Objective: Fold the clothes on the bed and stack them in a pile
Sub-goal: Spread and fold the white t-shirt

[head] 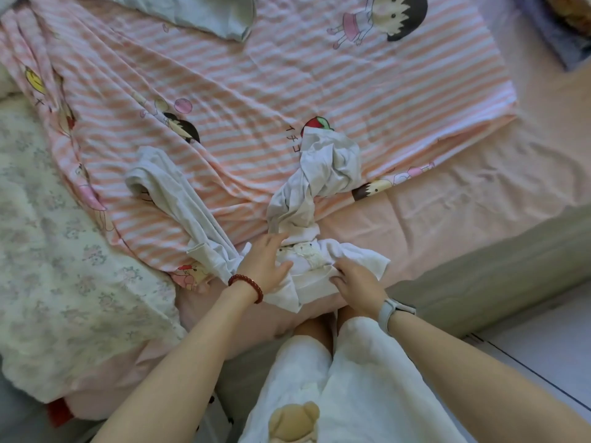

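We see a white garment (307, 266) with a small printed motif lying crumpled at the near edge of the bed (463, 199), directly in front of our knees. Our left hand (265, 263) rests flat on the garment's left part, fingers straight and slightly spread, fingertips pointing away from us toward its far edge. Our right hand (358, 281) sits on the garment's right part; its fingers curl inward and pinch a fold of the white cloth. The printed motif lies between the two hands.

Just beyond the garment, touching its far edge, a twisted pale grey garment (323, 174) extends away from us. To the left of the white garment, a second pale garment (179, 199) runs diagonally, its near end reaching our left wrist. Both rest partly on a pink-and-white striped cartoon-print sheet (256, 91), which covers the bed beyond the white garment. A floral quilt (64, 251) lies well to its left.

A red bead bracelet (246, 287) circles our left wrist; a pale watch (391, 313) circles the right.
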